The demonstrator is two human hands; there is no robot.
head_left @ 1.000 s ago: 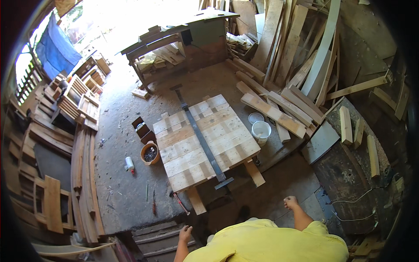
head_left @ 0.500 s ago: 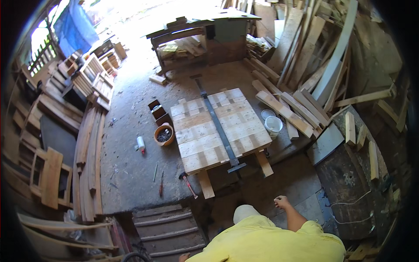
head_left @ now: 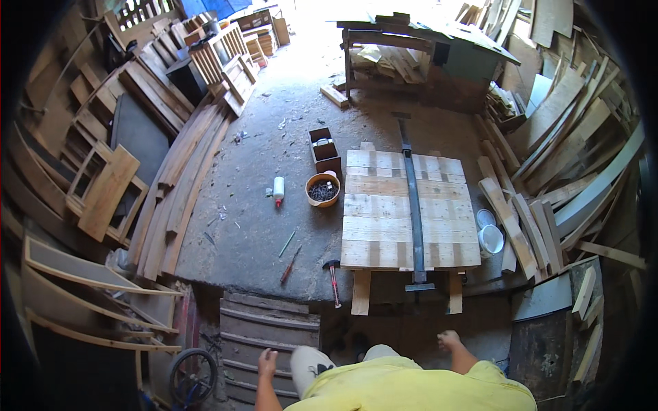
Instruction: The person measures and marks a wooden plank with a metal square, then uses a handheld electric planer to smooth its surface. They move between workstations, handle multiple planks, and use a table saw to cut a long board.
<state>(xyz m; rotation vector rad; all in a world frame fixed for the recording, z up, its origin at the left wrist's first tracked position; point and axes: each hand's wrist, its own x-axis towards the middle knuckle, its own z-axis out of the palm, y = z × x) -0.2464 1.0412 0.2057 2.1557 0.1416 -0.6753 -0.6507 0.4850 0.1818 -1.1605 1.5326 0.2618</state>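
Left hand: [head_left: 268,363] empty, fingers spread, hung at the person's side above the dark ribbed wooden ramp [head_left: 271,335].
Right hand: [head_left: 449,339] empty, loosely curled.
Nearest thing: square panel of pale wooden planks [head_left: 384,212] lay on the floor ahead of both hands, well apart; right hand nearer.
Long axis: dark metal bar clamp [head_left: 414,209] ran across the panel, pointing away from the person.
Near edge: two wooden runners stuck out toward the person; red-handled hammer [head_left: 333,277] lay just left of them.
Open room: bare concrete floor [head_left: 253,226] left of the panel; stacked boards [head_left: 528,233] crowded the right.
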